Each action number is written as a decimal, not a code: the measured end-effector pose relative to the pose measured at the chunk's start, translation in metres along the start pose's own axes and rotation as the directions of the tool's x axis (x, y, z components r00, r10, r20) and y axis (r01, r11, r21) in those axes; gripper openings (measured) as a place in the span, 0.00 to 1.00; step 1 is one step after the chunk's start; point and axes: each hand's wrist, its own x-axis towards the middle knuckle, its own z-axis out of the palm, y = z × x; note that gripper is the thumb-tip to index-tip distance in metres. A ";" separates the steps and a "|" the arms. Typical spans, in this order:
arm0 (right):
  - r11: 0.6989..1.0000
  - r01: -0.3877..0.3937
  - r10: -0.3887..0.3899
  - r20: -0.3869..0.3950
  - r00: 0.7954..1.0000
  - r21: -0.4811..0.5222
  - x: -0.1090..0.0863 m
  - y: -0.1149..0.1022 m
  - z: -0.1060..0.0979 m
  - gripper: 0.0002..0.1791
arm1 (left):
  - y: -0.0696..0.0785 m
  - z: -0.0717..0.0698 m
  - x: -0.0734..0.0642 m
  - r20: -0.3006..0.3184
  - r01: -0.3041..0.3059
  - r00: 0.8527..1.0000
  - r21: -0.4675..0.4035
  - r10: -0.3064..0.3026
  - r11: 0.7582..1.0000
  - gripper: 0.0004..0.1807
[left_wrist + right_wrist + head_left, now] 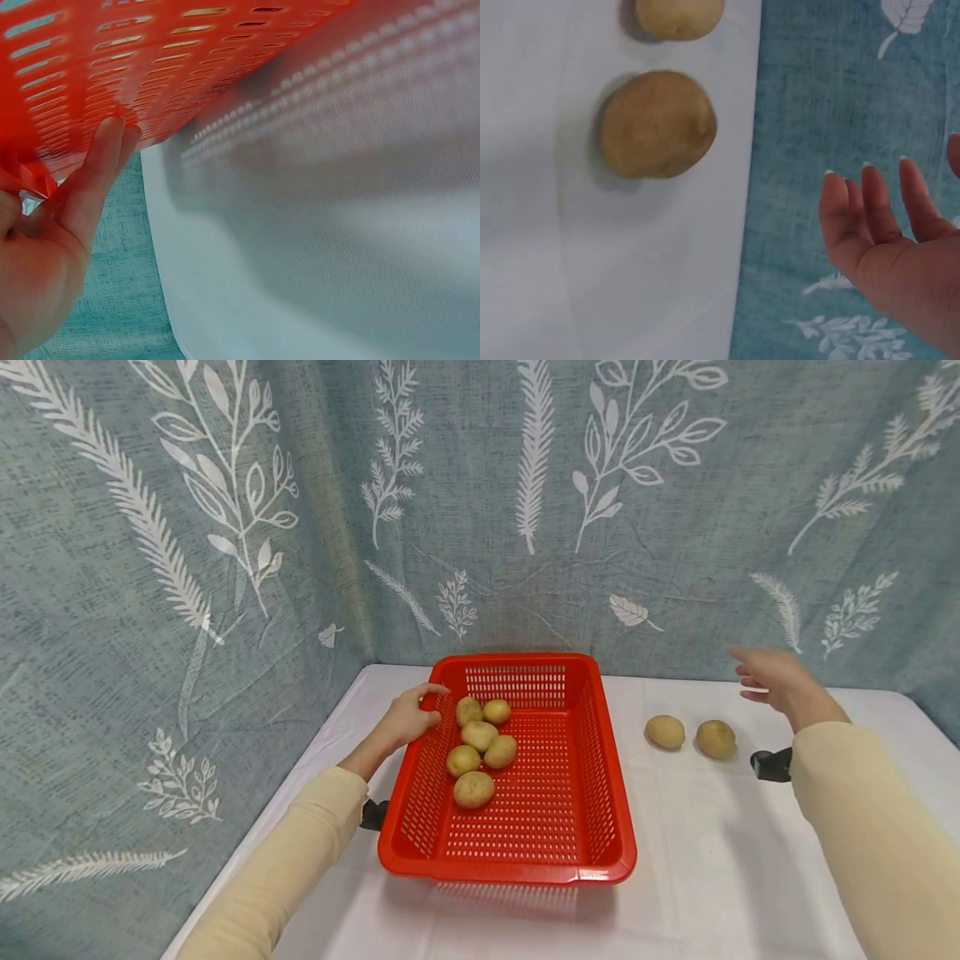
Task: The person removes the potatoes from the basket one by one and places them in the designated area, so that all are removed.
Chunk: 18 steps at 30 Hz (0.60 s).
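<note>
A red plastic basket (517,870) with slotted walls stands on the white tabletop. Several potatoes (474,789) lie in its left half. My left hand (408,717) grips the basket's left rim near the back. In the left wrist view, fingers (101,161) of that hand lie along the outside of the slotted wall. To the basket's right, two more potatoes rest on the table: a paler one (665,732) and a browner one (716,739). My right hand (780,681) hovers beyond the browner potato, up and to the right, fingers loosely bent and holding nothing.
Blue-green cloth with white leaf prints (480,510) hangs behind the table and along its left side. White cloth (690,860) covers the tabletop. A dark wrist-worn device (772,765) sits below the right wrist, another (373,815) beside the left.
</note>
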 end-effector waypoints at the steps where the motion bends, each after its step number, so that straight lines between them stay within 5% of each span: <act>1: 1.000 0.008 -0.008 0.000 1.000 0.003 0.000 -0.004 0.003 0.42 | 0.000 0.000 0.000 0.001 0.001 1.000 -0.005 -0.001 1.000 0.26; 18: 0.985 0.045 -0.061 0.088 0.994 0.167 0.007 -0.062 0.057 0.37 | 0.001 0.001 -0.002 -0.011 0.007 1.000 -0.010 -0.007 1.000 0.25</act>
